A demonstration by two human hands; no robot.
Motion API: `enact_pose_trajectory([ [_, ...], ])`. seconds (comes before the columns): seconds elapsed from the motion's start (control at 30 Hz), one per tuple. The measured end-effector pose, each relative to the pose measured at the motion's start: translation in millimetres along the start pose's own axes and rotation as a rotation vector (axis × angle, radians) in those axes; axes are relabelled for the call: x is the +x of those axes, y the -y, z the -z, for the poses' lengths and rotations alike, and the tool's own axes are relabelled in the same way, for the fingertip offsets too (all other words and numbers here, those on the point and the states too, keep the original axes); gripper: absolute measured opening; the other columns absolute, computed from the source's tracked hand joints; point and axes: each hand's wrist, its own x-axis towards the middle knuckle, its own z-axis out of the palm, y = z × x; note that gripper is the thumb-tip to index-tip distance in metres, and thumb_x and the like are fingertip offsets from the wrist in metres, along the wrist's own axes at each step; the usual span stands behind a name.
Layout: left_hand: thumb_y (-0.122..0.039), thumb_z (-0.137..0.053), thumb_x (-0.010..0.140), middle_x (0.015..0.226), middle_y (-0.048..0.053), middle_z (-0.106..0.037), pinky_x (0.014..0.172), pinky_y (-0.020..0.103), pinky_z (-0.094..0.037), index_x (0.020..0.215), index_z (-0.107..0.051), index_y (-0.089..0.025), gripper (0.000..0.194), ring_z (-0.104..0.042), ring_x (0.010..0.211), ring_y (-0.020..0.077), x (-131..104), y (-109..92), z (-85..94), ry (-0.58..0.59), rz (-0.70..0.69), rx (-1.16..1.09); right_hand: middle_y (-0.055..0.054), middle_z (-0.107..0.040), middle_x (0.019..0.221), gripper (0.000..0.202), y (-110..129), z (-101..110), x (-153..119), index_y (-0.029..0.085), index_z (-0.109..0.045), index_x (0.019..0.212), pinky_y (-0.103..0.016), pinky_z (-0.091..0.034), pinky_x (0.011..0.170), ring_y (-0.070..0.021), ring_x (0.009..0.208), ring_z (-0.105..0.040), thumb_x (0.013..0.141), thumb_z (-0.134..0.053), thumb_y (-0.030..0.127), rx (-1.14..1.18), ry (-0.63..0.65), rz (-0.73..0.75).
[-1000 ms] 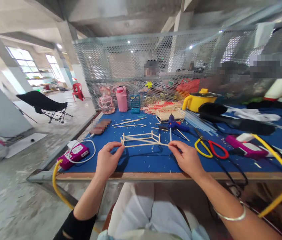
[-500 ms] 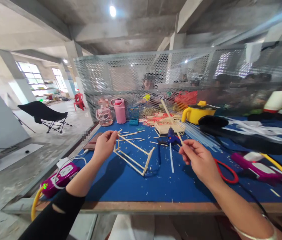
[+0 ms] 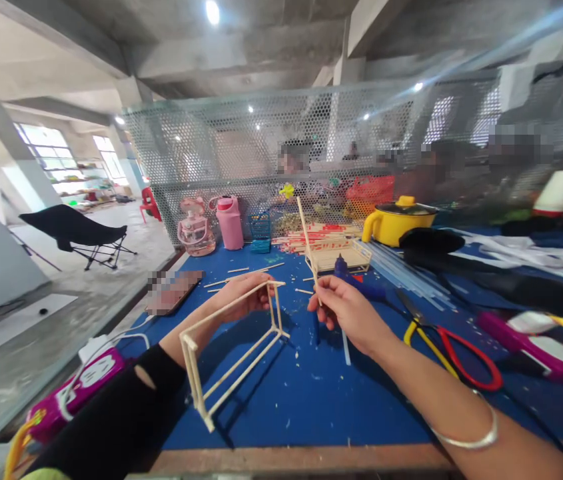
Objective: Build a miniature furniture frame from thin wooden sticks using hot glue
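Observation:
My left hand [image 3: 248, 293] is closed on the far upper corner of a small open frame of thin wooden sticks [image 3: 231, 367], which tilts over the blue tabletop. The frame's near end points towards me. My right hand [image 3: 344, 310] pinches the lower end of a single wooden stick [image 3: 306, 233] that stands nearly upright. Stick and frame are apart. Just beyond my right hand lies a blue hot glue gun [image 3: 342, 267], partly covered by the hand, with a pale glue stick [image 3: 346, 348] below it. A flat stick-built tray [image 3: 338, 257] sits behind the gun.
Scissors with red and yellow handles [image 3: 471, 360] lie right of my right forearm. Clear glue sticks [image 3: 406, 277], a yellow pot [image 3: 401, 223], a pink bottle [image 3: 230, 223] and a phone [image 3: 174, 293] are on the table. A perforated metal screen [image 3: 241, 147] stands behind. A purple power strip [image 3: 81, 393] lies left.
My left hand has turned the stick frame, so its long side now points towards me. My right hand has moved left with its stick, now more upright. The view has shifted slightly.

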Motion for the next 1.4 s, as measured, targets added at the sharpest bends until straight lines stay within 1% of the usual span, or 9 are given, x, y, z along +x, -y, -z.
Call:
enact_pose_trajectory([
  [0.23, -0.032, -0.073, 0.072, 0.071, 0.003, -0.063, 0.061, 0.024, -0.050, 0.082, -0.064, -0.011, 0.024, -0.057, 0.061, 0.0103, 5, 10, -23.8, 0.177, 0.118, -0.122, -0.002, -0.066, 0.086, 0.016, -12, -7, -8, 0.021, -0.047, 0.084, -0.017, -0.036, 0.037, -0.0095, 0.057, -0.054, 0.083, -0.053, 0.036, 0.060, 0.006, -0.061],
  [0.4, -0.028, -0.072, 0.075, 0.077, 0.005, -0.067, 0.065, 0.023, -0.050, 0.091, -0.063, -0.015, 0.022, -0.064, 0.068, 0.0126, 0, 13, -28.5, 0.194, 0.140, -0.209, -0.002, -0.065, 0.086, 0.016, -14, -13, -8, 0.022, -0.047, 0.083, -0.016, -0.034, 0.035, -0.0093, 0.057, -0.056, 0.082, -0.056, 0.035, 0.213, 0.100, -0.129],
  [0.8, -0.025, -0.075, 0.072, 0.078, 0.005, -0.068, 0.068, 0.026, -0.052, 0.094, -0.063, -0.015, 0.027, -0.064, 0.066, 0.0125, 3, 23, -23.7, 0.173, 0.146, -0.174, -0.002, -0.063, 0.078, 0.012, -19, -15, -9, 0.021, -0.049, 0.081, -0.014, -0.037, 0.038, -0.0092, 0.060, -0.057, 0.083, -0.055, 0.031, 0.197, 0.055, -0.118],
  [0.93, -0.037, -0.072, 0.075, 0.078, 0.006, -0.067, 0.062, 0.027, -0.051, 0.093, -0.064, -0.014, 0.030, -0.062, 0.063, 0.0127, 4, 19, -16.3, 0.047, 0.115, -0.106, -0.002, -0.065, 0.074, 0.011, -18, -16, -11, 0.020, -0.049, 0.082, -0.015, -0.036, 0.036, -0.0089, 0.055, -0.057, 0.084, -0.055, 0.030, 0.190, 0.090, -0.152],
  [1.03, -0.047, -0.065, 0.078, 0.080, 0.007, -0.067, 0.052, 0.021, -0.046, 0.088, -0.064, -0.013, 0.035, -0.058, 0.059, 0.0106, -12, 6, 2.5, -0.118, 0.073, -0.059, -0.003, -0.068, 0.076, 0.011, -18, -15, -12, 0.021, -0.048, 0.083, -0.015, -0.037, 0.036, -0.0094, 0.055, -0.058, 0.086, -0.052, 0.030, 0.185, 0.120, -0.179],
  [1.07, -0.048, -0.064, 0.078, 0.081, 0.007, -0.067, 0.048, 0.019, -0.042, 0.088, -0.064, -0.012, 0.037, -0.056, 0.056, 0.0091, -24, 1, 9.8, -0.198, 0.054, -0.032, -0.004, -0.069, 0.077, 0.011, -18, -15, -12, 0.021, -0.047, 0.083, -0.015, -0.038, 0.036, -0.0097, 0.055, -0.059, 0.087, -0.052, 0.030, 0.187, 0.130, -0.185],
  [1.17, -0.048, -0.065, 0.074, 0.073, 0.001, -0.063, 0.037, 0.015, -0.027, 0.090, -0.061, -0.015, 0.037, -0.038, 0.041, 0.0032, -77, -7, 23.9, -0.658, -0.119, 0.207, -0.005, -0.070, 0.080, 0.011, -18, -15, -13, 0.022, -0.044, 0.083, -0.015, -0.039, 0.036, -0.0098, 0.056, -0.060, 0.089, -0.050, 0.030, 0.202, 0.157, -0.186],
  [1.27, -0.039, -0.068, 0.068, 0.063, -0.005, -0.056, 0.036, 0.014, -0.023, 0.094, -0.059, -0.018, 0.035, -0.036, 0.039, 0.0035, -134, 4, 15.7, -0.837, -0.176, 0.291, -0.005, -0.070, 0.081, 0.012, -19, -16, -12, 0.021, -0.044, 0.081, -0.014, -0.037, 0.036, -0.0089, 0.055, -0.059, 0.088, -0.050, 0.029, 0.208, 0.174, -0.167],
  [1.4, -0.034, -0.060, 0.068, 0.060, -0.004, -0.058, 0.034, 0.016, -0.023, 0.114, -0.052, -0.019, 0.049, -0.034, 0.037, 0.0059, -173, 34, -17.7, -0.833, -0.089, 0.210, -0.003, -0.070, 0.077, 0.014, -20, -18, -12, 0.021, -0.045, 0.080, -0.015, -0.037, 0.036, -0.0095, 0.054, -0.059, 0.086, -0.054, 0.030, 0.195, 0.170, -0.136],
])
